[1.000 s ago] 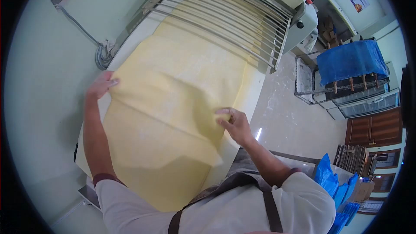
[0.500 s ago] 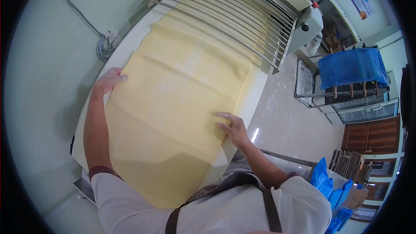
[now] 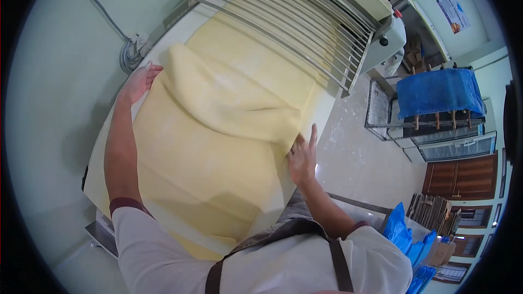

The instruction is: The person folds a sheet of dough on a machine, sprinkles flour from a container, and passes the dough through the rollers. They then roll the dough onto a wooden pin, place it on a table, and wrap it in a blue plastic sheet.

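Observation:
A wide sheet of pale yellow dough lies along the white belt of a dough sheeter. Across its middle the sheet is raised into a loose, rounded fold. My left hand is at the sheet's left edge, its fingers closed at the end of the fold. On the opposite edge, my right hand grips the dough under the fold's right end. One finger of that hand points outward, and the dough hides some fingertips.
Beyond the fold, a metal bar guard spans the belt. A coiled grey cable hangs on the left wall. To the right stand a rack under a blue cover and stacked cardboard. Blue plastic bags sit near my right elbow.
The dough, lying mostly flat before, has been lifted into a fold across the middle. My left hand moved slightly up along the edge; the sheet's near end shifted away from me.

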Demonstrator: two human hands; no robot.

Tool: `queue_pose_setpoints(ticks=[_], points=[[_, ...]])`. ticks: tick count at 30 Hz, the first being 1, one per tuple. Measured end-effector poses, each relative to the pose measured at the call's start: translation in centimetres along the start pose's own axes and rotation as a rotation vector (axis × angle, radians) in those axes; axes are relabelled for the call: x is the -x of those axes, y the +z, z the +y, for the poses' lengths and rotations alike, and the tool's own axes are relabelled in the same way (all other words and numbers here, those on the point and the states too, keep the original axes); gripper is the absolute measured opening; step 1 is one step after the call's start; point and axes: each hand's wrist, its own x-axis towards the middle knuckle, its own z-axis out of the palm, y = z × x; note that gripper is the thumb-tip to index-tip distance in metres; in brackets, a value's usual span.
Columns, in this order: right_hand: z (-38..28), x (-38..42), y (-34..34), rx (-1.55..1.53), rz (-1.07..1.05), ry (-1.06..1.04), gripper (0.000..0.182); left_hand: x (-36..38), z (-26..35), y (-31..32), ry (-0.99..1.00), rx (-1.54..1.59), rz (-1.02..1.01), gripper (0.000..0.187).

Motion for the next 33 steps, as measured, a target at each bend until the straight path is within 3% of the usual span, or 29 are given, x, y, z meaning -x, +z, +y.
queue_pose_setpoints(ticks=[1,3,5,7,9,11,14,17,20,22,25,27,31,33], points=[[0.4,0.1,-0.8,0.151,-0.064,0.013,0.07,0.2,-0.1,0.4,-0.094,-0.105,0.068,0.052],[1.1,1.3,-2.1,0.447,-0.164,0.05,0.065,0.8,-0.4,0.3,-0.151,-0.239,-0.019,0.045],[1.8,1.5,-2.2,0.774,-0.261,0.16,0.045,1.5,-1.7,0.2,-0.219,-0.429,-0.083,0.043],[1.0,2.4,1.2,1.079,-0.299,0.303,0.037,4.1,-1.1,1.8,-0.146,-0.415,-0.069,0.045],[0.8,4.0,2.8,1.22,-0.349,0.205,0.031,6.0,-0.9,1.3,-0.076,-0.363,-0.037,0.045],[1.9,6.8,1.8,1.242,-0.57,-0.078,0.032,8.5,-0.2,0.1,-0.127,-0.339,-0.065,0.044],[2.5,8.9,1.6,1.14,-0.607,0.13,0.035,10.1,-1.5,-1.9,-0.158,-0.365,-0.031,0.041],[3.8,8.0,-0.3,1.195,-0.61,-0.033,0.036,9.4,-3.8,-2.3,-0.095,-0.403,0.091,0.039],[4.3,6.7,-1.1,0.786,-0.269,0.172,0.037,8.6,-3.6,-0.1,-0.014,-0.509,0.154,0.037],[3.7,6.9,-0.6,0.906,-0.281,0.21,0.039,8.4,-2.7,0.3,-0.065,-0.433,0.038,0.036],[4.9,6.8,-0.3,0.9,-0.301,0.098,0.037,9.0,-2.9,1.0,-0.214,-0.419,0.05,0.047],[5.5,6.5,-0.4,1.047,-0.352,0.007,0.035,8.5,-2.8,2.2,-0.196,-0.527,0.137,0.049],[4.9,6.8,1.2,1.102,-0.352,0.091,0.033,10.5,-1.4,5.1,-0.138,-0.624,0.193,0.048],[2.2,8.6,3.9,1.232,-0.431,0.115,0.033,11.8,-4.9,0.3,-0.047,-0.776,0.271,0.052]])
